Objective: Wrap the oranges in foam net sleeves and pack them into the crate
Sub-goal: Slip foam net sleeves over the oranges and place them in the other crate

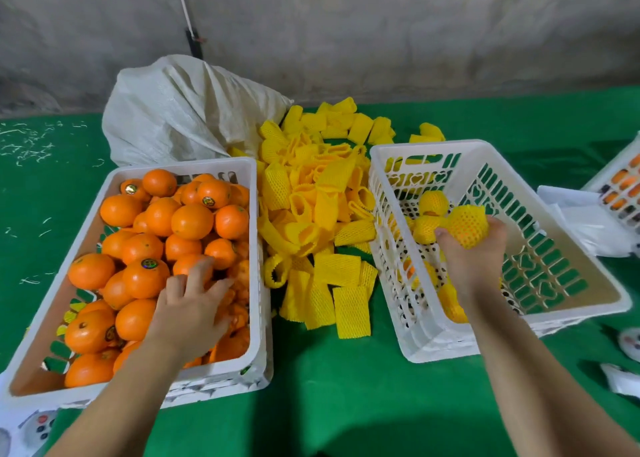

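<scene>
I see my left hand (194, 304) fingers hemmed by piled oranges (156, 235), crate wall (258, 249) rightward, right hand (474, 249) fingers over open crate floor (540, 259), sleeve pile (318, 214) between crates

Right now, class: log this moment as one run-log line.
left hand: open, reaching among bare oranges | right hand: holding sleeved orange over packing crate | foam sleeves: piled between crates

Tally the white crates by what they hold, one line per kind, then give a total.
Crate of bare oranges: 1
Crate receiving sleeved oranges: 1
Crate at the right edge, contents unclear, partly out of frame: 1
Total: 3
</scene>
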`<state>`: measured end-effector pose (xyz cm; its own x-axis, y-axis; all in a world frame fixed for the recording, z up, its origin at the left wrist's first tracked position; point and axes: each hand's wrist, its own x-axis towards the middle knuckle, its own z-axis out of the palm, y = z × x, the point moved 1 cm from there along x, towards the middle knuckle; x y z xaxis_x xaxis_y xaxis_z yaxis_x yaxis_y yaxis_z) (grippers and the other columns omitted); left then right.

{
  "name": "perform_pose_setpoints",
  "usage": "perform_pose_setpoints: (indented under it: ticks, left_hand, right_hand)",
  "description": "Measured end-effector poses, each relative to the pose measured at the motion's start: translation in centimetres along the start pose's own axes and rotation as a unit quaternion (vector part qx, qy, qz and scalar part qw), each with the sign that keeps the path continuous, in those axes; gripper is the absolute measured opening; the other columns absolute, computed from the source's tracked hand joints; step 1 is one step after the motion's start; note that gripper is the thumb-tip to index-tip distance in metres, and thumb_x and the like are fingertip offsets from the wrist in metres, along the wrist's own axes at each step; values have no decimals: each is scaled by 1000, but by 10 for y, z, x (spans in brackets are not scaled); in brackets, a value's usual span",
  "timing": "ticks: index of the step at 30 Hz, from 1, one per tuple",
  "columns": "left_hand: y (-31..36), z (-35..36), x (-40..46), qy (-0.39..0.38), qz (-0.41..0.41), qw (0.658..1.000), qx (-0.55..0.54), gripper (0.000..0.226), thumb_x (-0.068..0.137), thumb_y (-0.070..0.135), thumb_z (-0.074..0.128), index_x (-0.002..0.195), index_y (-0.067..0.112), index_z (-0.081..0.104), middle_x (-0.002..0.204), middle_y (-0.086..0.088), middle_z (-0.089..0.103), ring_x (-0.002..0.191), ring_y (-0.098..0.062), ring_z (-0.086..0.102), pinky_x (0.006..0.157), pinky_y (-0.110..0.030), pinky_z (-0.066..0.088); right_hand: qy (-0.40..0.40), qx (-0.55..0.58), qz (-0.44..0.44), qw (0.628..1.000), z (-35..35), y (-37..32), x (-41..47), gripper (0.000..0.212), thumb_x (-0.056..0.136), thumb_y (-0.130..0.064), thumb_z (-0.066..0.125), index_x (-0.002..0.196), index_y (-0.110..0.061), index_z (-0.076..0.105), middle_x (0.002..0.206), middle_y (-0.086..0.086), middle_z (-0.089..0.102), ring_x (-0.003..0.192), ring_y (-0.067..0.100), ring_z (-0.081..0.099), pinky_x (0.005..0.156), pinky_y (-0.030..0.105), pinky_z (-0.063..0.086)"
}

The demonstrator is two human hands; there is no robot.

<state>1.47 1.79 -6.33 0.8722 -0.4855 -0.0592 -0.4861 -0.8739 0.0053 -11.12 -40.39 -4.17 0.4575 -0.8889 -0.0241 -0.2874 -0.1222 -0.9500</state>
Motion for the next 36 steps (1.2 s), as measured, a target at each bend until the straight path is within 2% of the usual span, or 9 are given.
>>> perform_pose_setpoints:
  ticks: [5,8,10,14,17,22,27,32,36]
  left_hand:
    - [1,22,5,1,34,989,145,72,61,34,102,128,31,76,163,-28,36,112,-60,53,83,-61,55]
    - [0,31,4,19,66,976,209,80,99,40,66,163,48,20,175,-16,-8,151,-45,17,109,-48,30]
    - [-2,33,9,-12,72,968,241,84,103,41,55,166,38,0,174,-7,2,153,-39,7,111,-48,19]
    - [6,14,13,18,77,970,228,60,99,26,61,154,26,37,148,-10,36,128,-36,31,100,-47,30]
    - [6,-9,12,75,72,980,169,63,57,14,102,113,6,73,109,-23,59,93,-44,47,72,-54,44]
    - [24,-29,12,127,-76,975,-168,74,83,47,84,142,15,56,128,-23,50,96,-44,61,67,-47,54]
    - [74,-32,1,212,-70,883,-414,71,94,52,68,153,24,42,136,0,35,111,28,35,83,-5,44]
    - [112,-14,-10,119,82,911,-387,66,94,59,63,152,35,41,142,8,33,108,-5,59,82,-25,59]
    - [110,-8,-6,108,77,913,-386,67,95,64,60,153,37,39,145,7,31,104,-17,63,78,-12,52]
  right_hand:
    - [-13,-126,82,989,2,19,37,101,91,-52,69,164,-31,2,170,6,-2,155,40,13,121,53,26]
    - [-91,-232,28,968,21,10,28,99,90,-67,56,161,-40,-7,171,-1,-16,157,36,-7,125,60,7]
    - [-152,-301,-52,940,37,6,14,97,90,-71,53,160,-43,-8,169,-4,-20,155,34,-5,122,60,7]
    - [-187,-486,-263,812,55,5,-12,100,91,-64,57,161,-36,-8,167,4,-22,151,36,-2,120,58,12]
    - [-191,-578,-354,710,58,6,-23,91,95,-55,57,163,-30,3,169,10,-14,153,39,-3,122,55,7]
    - [-283,-620,-364,635,75,18,-59,55,94,-51,55,142,-24,51,160,13,26,147,40,12,119,56,5]
    - [-446,-570,-210,657,100,46,-67,46,97,-41,58,139,-23,51,169,7,19,147,38,27,117,54,23]
    - [-469,-383,25,796,109,85,-60,47,93,-21,66,138,-17,55,132,10,59,115,29,62,85,33,50]
    - [-425,-346,8,836,109,104,-62,35,92,-15,66,126,-18,61,114,3,64,110,26,64,93,39,54]
